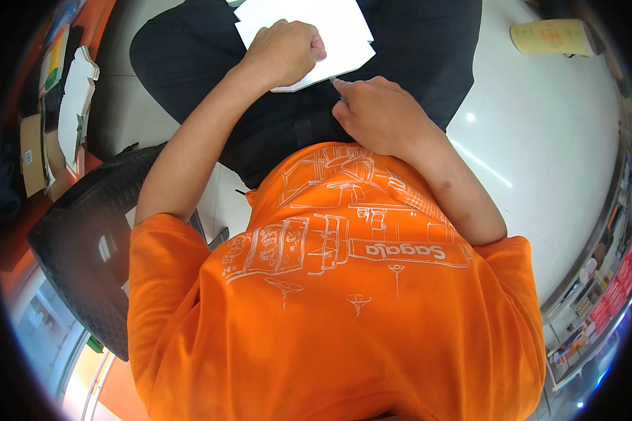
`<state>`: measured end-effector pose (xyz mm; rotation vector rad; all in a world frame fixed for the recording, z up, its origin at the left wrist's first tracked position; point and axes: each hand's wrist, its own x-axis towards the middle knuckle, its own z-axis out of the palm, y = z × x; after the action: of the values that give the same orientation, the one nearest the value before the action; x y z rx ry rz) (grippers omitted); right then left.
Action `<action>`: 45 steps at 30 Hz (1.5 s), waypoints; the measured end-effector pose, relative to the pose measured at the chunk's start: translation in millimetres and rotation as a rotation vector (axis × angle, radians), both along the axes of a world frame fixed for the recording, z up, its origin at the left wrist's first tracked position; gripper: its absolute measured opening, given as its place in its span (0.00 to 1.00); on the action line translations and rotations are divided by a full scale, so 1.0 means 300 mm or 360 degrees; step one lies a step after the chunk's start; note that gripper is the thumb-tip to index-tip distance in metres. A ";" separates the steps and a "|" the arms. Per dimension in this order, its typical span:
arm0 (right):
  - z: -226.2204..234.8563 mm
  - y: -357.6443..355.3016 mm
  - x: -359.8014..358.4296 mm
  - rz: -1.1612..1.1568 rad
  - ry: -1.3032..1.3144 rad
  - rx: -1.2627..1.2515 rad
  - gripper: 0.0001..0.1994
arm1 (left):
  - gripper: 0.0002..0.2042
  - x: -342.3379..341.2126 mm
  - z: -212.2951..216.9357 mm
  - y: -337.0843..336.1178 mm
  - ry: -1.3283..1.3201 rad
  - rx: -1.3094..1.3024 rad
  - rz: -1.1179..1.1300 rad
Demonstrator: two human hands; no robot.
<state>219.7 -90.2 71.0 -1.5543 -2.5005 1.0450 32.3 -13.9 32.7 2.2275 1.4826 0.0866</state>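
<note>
Shirt: my orange T-shirt (358, 302), with white line drawings across the front, fills the space on my side of the white board.
Right hand: my right hand (379, 112) is at the near edge of the board, half curled, index finger pointing to that edge. A sliver of grey shows by the fingertip, too small to name; I cannot tell whether I grip it, or whether I touch the board.
Left hand: my left hand (286, 52) is curled almost into a fist over the left part of the board, knuckles up. The inside is hidden, so I cannot tell if I have hold of anything.
White board: the board (340, 35) lies above my lap, angular in outline, with a notch on its right side.
Trousers: my black trousers (428, 42) spread to both sides of the board.
Chair: a black chair (91, 231) with a slot in it stands left of the board, nearer my body.
Floor: pale, shiny floor (541, 126) lies right of the board.
Cup: a yellow cup (551, 37) is well to the right of the board.
Cut pieces: white pieces (76, 105) with jagged edges are well left of the board.
</note>
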 end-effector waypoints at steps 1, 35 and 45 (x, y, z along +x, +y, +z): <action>0.006 -0.001 -0.009 -0.0003 -0.0052 -0.0043 0.15 | 0.09 0.000 0.002 -0.004 0.0011 0.0031 -0.0007; -0.058 0.044 -0.140 0.0416 -0.0486 -0.0154 0.16 | 0.09 -0.061 -0.127 -0.100 -0.0096 0.0935 -0.0349; -0.027 0.044 -0.142 0.0345 -0.0522 -0.0196 0.12 | 0.51 -0.093 -0.151 -0.219 -0.0464 0.0522 0.1090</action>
<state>177.3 -77.1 63.0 -1.6341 -2.9312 1.0626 4.6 -79.7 -12.7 1.7152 2.0904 0.8809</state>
